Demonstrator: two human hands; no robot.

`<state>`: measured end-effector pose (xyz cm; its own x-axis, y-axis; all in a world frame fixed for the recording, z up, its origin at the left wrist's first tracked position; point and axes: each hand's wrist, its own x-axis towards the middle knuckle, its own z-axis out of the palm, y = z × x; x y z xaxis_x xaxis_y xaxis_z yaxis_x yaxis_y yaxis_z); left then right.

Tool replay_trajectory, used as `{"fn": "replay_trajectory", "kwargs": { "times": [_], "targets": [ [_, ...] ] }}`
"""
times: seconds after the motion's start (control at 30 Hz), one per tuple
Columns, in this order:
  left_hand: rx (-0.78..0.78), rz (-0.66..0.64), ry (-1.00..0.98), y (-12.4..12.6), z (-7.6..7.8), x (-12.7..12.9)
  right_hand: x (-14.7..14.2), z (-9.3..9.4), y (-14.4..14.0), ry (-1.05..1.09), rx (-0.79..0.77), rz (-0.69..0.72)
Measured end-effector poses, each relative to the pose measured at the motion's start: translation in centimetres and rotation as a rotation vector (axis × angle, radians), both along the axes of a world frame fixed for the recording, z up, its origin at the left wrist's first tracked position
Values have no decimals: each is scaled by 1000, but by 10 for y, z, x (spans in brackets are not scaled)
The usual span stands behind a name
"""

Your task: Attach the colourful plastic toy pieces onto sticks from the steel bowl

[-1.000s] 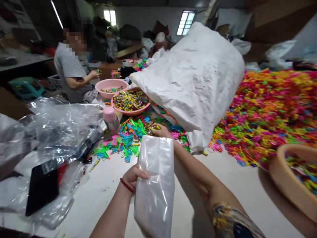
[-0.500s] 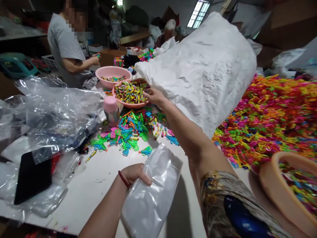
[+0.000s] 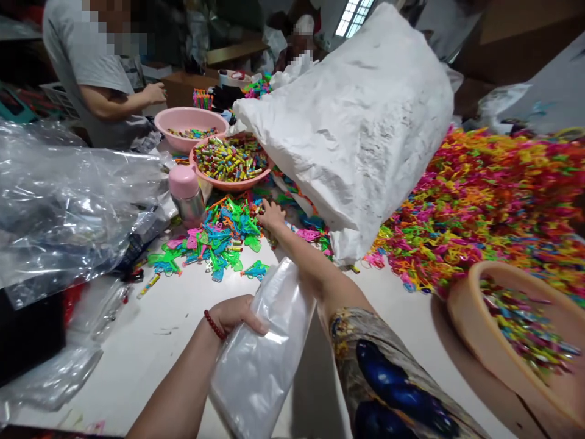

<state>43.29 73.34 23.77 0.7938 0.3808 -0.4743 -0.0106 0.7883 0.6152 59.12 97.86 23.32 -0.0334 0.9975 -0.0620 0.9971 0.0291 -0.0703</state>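
The left hand (image 3: 235, 314) pinches a clear plastic bag (image 3: 260, 360), while the right hand (image 3: 270, 215) rests, fingers bent, on small colourful plastic toys (image 3: 219, 238) beside a big white sack (image 3: 361, 122).

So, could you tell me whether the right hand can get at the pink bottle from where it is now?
Probably yes. The right hand rests on the toy pile, and the pink bottle stands upright just beyond that pile with nothing between them.

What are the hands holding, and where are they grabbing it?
The left hand grips a clear plastic bag at its upper left edge. The right hand rests on the small plastic toys; whether it holds one cannot be told.
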Motion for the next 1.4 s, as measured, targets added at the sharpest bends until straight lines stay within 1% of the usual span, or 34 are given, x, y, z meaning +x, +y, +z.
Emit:
{"fn": "replay_trajectory", "kwargs": {
  "times": [0.1,0.17,0.23,0.33,0.5,0.6,0.67,0.73,0.8,0.87,0.93,1.0,1.03,1.1,1.13,1.2,1.23,1.27,1.3,1.4],
  "targets": [
    [4,5,13,1,1,-1,1,-1,-11,11,84,104],
    [2,4,14,2,-1,0,10,-2,-21,46,78,142],
    [5,4,14,2,-3,0,20,-1,-27,101,49,131],
    [14,2,12,2,-5,1,33,4,-28,150,-8,108],
    [25,2,11,2,-4,2,37,20,-18,273,-17,53],
    [28,3,32,2,-6,3,34,38,-10,384,-15,19],
    [21,1,40,1,-7,4,28,56,3,482,24,32],
    [22,-1,44,1,-9,4,16,80,24,646,128,80],
    [31,-3,37,1,-9,4,-1,104,52,810,260,125],
    [37,-2,25,1,-9,2,-21,125,83,847,309,112],
    [35,2,12,1,-8,1,-41,140,107,868,312,138],
    [29,-1,-5,2,-7,1,-54,149,121,812,273,177],
    [27,-3,-14,2,-7,1,-57,151,121,769,254,185],
    [25,-7,-18,1,-7,0,-54,147,112,689,240,186],
    [27,-9,-11,1,-8,0,-46,142,101,655,249,205],
    [35,-24,-1,0,-9,-1,-23,126,69,596,277,292],
    [39,-39,-5,-1,-10,-1,-7,114,49,556,282,347],
    [40,-54,-16,-1,-11,-1,9,100,26,528,261,362],
    [38,-68,-31,-2,-12,-1,25,85,2,501,211,334],
    [21,-116,-79,-4,-11,-1,66,37,-68,357,30,171]
  ]
}}
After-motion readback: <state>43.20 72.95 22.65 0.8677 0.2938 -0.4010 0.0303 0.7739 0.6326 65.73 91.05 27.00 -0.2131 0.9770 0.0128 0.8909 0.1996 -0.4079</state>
